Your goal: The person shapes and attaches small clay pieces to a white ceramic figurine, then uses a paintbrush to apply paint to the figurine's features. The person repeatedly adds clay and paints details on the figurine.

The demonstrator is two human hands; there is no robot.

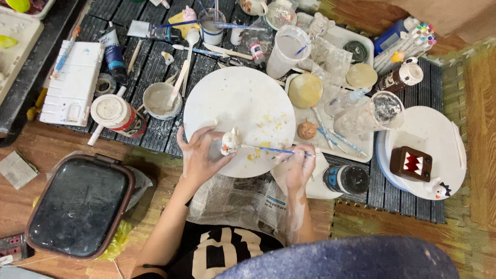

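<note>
Two hands busy over the round white board (243, 103). Left hand (201, 157) closed around a small white clay figurine (231, 141), fingers wrapped on its lower body, held just above the board's 6 o'clock edge. Right hand (299, 164) pinched on a thin blue-handled brush (276, 151), tip touching the figurine at its 3 o'clock side. Figurine looks light, rigid, probably brittle, ears thin; wet paint likely smears, so best held at the base, as now. Brush light and stiff, gripped near the tail end.

Outward: yellow paint smears on the board near the brush. Brown clay figure (307, 129) at 3 o'clock from the board, on a white tray (361, 147). Dark jar (346, 179) just beside the right hand at 3 o'clock. Brown block figure with zigzag teeth (411, 163) on a second round board (434, 134), far 3 o'clock. Grey-filled bowl (161, 101) at 10 o'clock of the left hand. Newspaper (243, 199) under the wrists. Black lidded tub (80, 205) at 8 o'clock, on the floor.
</note>
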